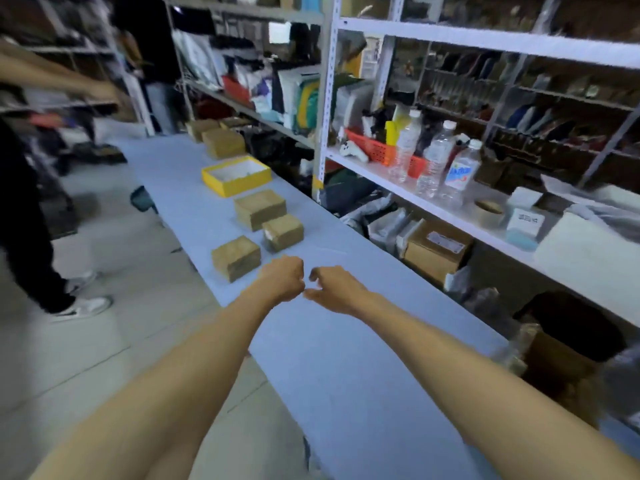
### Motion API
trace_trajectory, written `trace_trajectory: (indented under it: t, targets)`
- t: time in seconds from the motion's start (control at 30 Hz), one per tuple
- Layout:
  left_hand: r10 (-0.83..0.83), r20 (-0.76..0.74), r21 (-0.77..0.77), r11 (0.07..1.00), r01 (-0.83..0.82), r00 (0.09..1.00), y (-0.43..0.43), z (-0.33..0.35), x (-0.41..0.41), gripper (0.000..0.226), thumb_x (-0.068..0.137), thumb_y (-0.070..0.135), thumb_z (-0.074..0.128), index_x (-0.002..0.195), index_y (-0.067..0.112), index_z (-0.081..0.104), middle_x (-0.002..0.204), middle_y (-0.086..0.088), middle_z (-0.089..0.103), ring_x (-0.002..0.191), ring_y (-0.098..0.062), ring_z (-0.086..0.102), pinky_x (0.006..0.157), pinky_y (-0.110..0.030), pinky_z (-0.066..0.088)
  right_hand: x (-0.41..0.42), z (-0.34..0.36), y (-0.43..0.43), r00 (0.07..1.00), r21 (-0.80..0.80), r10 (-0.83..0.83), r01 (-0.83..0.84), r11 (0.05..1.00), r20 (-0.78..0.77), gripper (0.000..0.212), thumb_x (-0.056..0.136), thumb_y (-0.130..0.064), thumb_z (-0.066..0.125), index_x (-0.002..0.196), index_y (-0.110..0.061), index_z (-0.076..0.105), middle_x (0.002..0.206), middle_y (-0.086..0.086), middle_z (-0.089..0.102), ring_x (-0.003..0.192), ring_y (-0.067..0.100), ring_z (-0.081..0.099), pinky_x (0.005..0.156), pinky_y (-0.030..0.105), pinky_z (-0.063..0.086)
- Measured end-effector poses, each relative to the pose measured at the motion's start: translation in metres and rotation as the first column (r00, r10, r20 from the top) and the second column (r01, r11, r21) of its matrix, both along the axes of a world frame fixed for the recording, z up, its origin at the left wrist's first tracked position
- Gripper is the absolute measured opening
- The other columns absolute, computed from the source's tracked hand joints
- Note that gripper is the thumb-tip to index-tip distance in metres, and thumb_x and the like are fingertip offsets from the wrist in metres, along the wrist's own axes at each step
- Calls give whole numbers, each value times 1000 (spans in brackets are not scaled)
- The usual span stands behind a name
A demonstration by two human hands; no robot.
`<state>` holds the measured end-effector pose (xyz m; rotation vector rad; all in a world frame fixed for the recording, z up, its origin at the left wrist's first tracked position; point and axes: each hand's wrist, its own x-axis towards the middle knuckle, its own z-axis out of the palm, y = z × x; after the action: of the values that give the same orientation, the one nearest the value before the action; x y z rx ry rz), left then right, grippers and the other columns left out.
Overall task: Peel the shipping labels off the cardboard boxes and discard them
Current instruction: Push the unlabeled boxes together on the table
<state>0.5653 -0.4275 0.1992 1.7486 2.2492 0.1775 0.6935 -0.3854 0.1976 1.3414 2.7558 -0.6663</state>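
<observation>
Both my arms were stretched out over the long table (pixel 346 341) with its pale blue cover. My left hand (pixel 282 277) was curled into a loose fist, knuckles up, and whether anything was pinched inside it I could not tell. My right hand (pixel 332 292) hung just beside it, fingers bent and half curled with the thumb reaching toward the left fist; the frame was too blurred to show anything held between them.

The cardboard boxes lay beyond my hands, along the table. The nearest box (pixel 236 258) sat just ahead and to the left of my left fist, close but not touching. A little farther on, ahead of both hands, stood a second box (pixel 283 232) with a small white label remnant (pixel 268 234) on its near corner, and touching it from behind was a larger box (pixel 260 208). Past those sat an open yellow tray (pixel 236 176), then more boxes (pixel 223 143) at the far end. Metal shelving (pixel 381 168) crowded with bottles ran along the right.
</observation>
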Motion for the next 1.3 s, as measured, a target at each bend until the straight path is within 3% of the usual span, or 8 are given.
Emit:
trace_trajectory:
  t: [0.1,0.2,0.37,0.53,0.8,0.93,1.07,1.3]
  targets:
    - [125,19,-15,992,-125,992,-22,-4,-58,24,87,12,51,109,6,58,114,-11,62,94,-28,58,70,-34,42,-62,-2,-8,992,24,123,-123,992,16,48,93,-36,56,130,-8,50,130,15,57,121,32,52,97,40,45]
    - [203,-17,-14,979,-203,979,-35,-8,-113,29,88,12,49,116,9,55,119,-10,58,105,-32,59,71,-32,42,-114,-2,-9,968,77,245,-250,965,60,43,95,-29,54,130,-5,49,130,15,57,121,32,52,95,39,45]
    - [234,-80,-21,972,-236,969,-17,-11,-204,27,89,12,48,115,7,55,119,-14,57,103,-32,58,75,-34,45,-198,-6,24,953,184,275,-295,938,127,26,94,-18,50,115,-3,55,112,16,62,105,34,61,67,33,39]
    - [137,-94,-83,986,-145,986,14,-21,-259,30,90,14,46,119,7,51,123,-14,52,109,-34,55,81,-36,44,-260,-17,48,929,183,243,-300,936,280,29,93,-23,51,113,-3,55,114,18,61,105,35,60,82,39,48]
    - [79,-13,-91,993,-79,997,86,-37,-353,27,88,18,51,113,8,55,119,-12,57,105,-31,56,83,-37,47,-337,-37,102,930,124,152,-203,971,335,33,95,-20,46,122,-3,49,117,18,55,110,36,55,72,36,40]
    - [25,10,-78,997,-24,1000,139,-42,-382,28,89,17,50,115,9,55,121,-12,55,103,-30,55,80,-35,43,-369,-42,148,945,136,101,-150,979,312,40,96,-28,48,128,-4,48,122,18,56,109,37,56,87,43,50]
    - [-65,-27,-106,992,62,998,190,-31,-401,29,90,16,48,118,9,53,122,-12,56,110,-32,56,86,-38,46,-389,-29,189,951,150,65,-115,982,302,36,94,-26,49,121,-3,53,118,17,61,105,36,59,83,41,51]
    - [-312,-10,-84,947,310,950,282,-15,-405,22,87,13,50,105,5,59,113,-15,61,102,-32,58,71,-35,42,-383,-15,246,939,174,-181,134,976,293,32,94,-27,49,120,-8,54,117,16,60,106,36,58,86,43,51]
